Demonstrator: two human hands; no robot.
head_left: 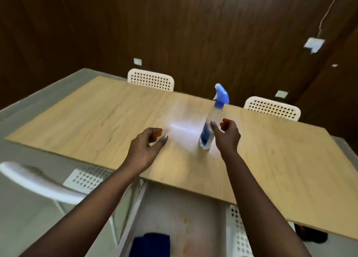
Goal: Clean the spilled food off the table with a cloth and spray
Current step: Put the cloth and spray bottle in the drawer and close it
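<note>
Your two bare hands hovered over the light wooden table [96, 117], neither one holding anything. Your left hand [144, 146] hung above the near middle of the table, its fingers loosely curled and the thumb stretched forward, its grip empty. Your right hand [227, 133] sat just beside the spray bottle [211, 125], on the bottle's right, fingers curled loosely and parted from the thumb; whether a fingertip touched the bottle could not be told through the blur.

The spray bottle stood upright near the middle of the table, clear-bodied with a blue trigger head and a blue label low on its front. The label's writing was too blurred to read, and no brand could be made out. A bright patch of reflected light lay on the table just left of the bottle.

Two white perforated chairs stood at the far edge of the table, one behind the middle [151, 80] and one further right [272, 108]. A third white chair [38, 181] stood at the near left, and part of another [239, 235] showed under the near edge by your right forearm. A dark blue cloth-like shape [152, 244] lay low between your arms, below the table's edge; what it was could not be told. Dark wood panelling [174, 33] lined the walls behind.
</note>
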